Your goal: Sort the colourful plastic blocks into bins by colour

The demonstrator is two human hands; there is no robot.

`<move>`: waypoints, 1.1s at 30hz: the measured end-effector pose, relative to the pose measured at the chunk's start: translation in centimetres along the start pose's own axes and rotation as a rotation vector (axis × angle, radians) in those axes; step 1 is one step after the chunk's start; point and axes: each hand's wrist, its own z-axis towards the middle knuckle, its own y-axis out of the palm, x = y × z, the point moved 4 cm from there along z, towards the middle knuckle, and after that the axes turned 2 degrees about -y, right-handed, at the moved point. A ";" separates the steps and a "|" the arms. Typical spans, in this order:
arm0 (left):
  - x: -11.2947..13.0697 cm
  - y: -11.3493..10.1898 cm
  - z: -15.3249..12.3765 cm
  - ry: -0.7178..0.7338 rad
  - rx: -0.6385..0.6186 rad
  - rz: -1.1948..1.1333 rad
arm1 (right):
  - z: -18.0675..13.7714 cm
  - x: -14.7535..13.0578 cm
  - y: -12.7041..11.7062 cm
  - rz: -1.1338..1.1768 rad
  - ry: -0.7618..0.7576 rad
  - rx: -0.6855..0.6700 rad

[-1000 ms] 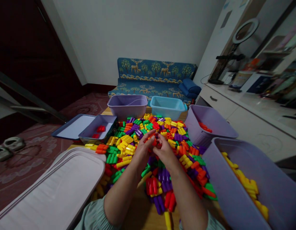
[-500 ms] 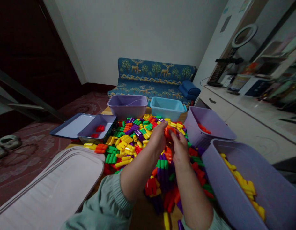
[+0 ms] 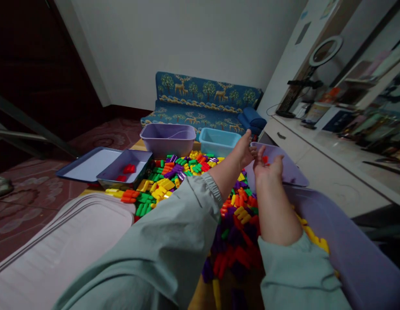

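Observation:
My left hand [image 3: 245, 150] reaches over the near rim of a purple bin [image 3: 292, 172] on the right, fingers stretched out and holding nothing I can see. Beside it, my right hand [image 3: 267, 167] is turned palm up with its fingers apart, also over that bin. A few red pieces [image 3: 265, 159] show inside the bin past my fingers. Below my arms a heap of plastic building pieces [image 3: 164, 185] in yellow, green, red, orange and purple spreads over the wooden table.
Another purple bin [image 3: 169, 140] and a light blue bin [image 3: 219, 144] stand at the back. An open tin [image 3: 140, 161] holds red pieces at left. Stacked white lids [image 3: 86, 232] lie in front of it. A large purple bin [image 3: 348, 241] with yellow pieces [image 3: 316, 239] is at right.
Both hands have moved right, from above the heap to the purple bin. The orange-red pieces between them are gone from my hands, and the fingers have opened.

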 end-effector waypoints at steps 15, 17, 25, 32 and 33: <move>0.4 -19.3 -13.3 0.738 0.636 1.133 | -7.8 6.9 -5.5 -1.366 -0.329 -0.440; 0.1 -19.8 -14.6 0.770 0.682 1.345 | -8.2 7.3 -5.6 -1.621 -0.477 -0.527; -0.8 -18.5 -15.6 0.524 0.563 1.717 | -10.0 7.7 -5.4 -2.033 -0.532 -0.687; -2.2 -18.3 -15.4 0.404 0.468 1.967 | -9.8 8.1 -6.3 -1.954 -0.452 -0.703; -2.4 -18.3 -15.4 0.401 0.442 1.995 | -9.8 8.2 -6.3 -1.956 -0.453 -0.709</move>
